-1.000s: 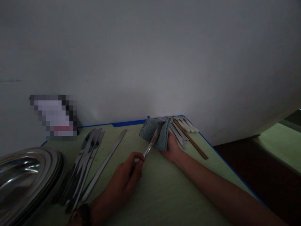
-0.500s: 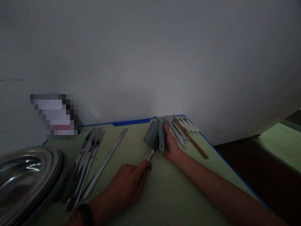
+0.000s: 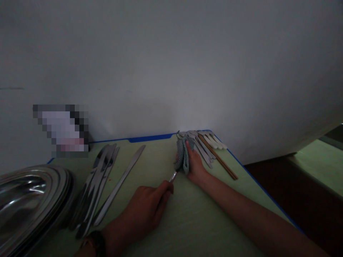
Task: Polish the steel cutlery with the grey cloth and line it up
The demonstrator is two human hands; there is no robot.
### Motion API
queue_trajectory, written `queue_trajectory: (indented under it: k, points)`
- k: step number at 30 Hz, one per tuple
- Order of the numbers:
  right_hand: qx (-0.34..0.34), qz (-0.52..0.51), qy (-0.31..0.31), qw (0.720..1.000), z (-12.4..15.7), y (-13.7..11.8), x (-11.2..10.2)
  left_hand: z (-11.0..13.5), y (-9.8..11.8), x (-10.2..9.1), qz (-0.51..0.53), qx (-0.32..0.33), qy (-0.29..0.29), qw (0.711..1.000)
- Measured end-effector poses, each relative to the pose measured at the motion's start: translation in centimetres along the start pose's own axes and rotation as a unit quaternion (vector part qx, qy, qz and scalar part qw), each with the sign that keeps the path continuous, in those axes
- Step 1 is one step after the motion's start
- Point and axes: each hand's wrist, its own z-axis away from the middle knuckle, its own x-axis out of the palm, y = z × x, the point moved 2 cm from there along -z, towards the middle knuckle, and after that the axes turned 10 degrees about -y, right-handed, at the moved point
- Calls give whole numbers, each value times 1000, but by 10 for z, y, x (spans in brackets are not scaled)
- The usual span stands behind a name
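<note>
My left hand (image 3: 150, 203) is closed round the end of a slim metal utensil (image 3: 173, 176). The other end of this utensil is inside a grey-green cloth (image 3: 181, 153), so its kind cannot be told. The cloth is folded over the utensil, and my right hand (image 3: 197, 165) grips it with the thumb on top. Just beyond the right hand lie several pieces of metal cutlery (image 3: 202, 151), partly hidden by the cloth. Left of my left hand, a single table knife (image 3: 122, 184) rests on the pale green table (image 3: 193, 221).
A pile of metal cutlery (image 3: 100, 175) lies at the left beside stacked oval metal dishes (image 3: 57, 178). Brown chopsticks (image 3: 218, 157) and white-handled cutlery (image 3: 214, 141) are at the back right. A pixelated object (image 3: 63, 128) leans on the wall (image 3: 171, 64) behind the table.
The cloth has closed in from a spread flap to a narrower fold round the utensil. Both hands keep nearly the same place and hold the same things.
</note>
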Motion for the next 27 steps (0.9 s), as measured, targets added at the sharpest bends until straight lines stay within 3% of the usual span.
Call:
queue_trajectory:
  k: [7,12,16,22,27]
  points:
    - [54,-123,-20,991,-1,-1,3,5,5,-6,13,16,-27,999]
    - [70,-150,-24,986,-1,-7,4,11,10,-18,73,89,-70,991]
    - [70,-152,-8,986,-2,-10,5,9,10,-17,95,94,-92,987]
    - [35,-109,-4,993,-4,-7,2,4,0,-5,144,0,-34,989]
    - [37,-105,-32,993,-3,-5,1,1,-4,0,63,43,-3,997]
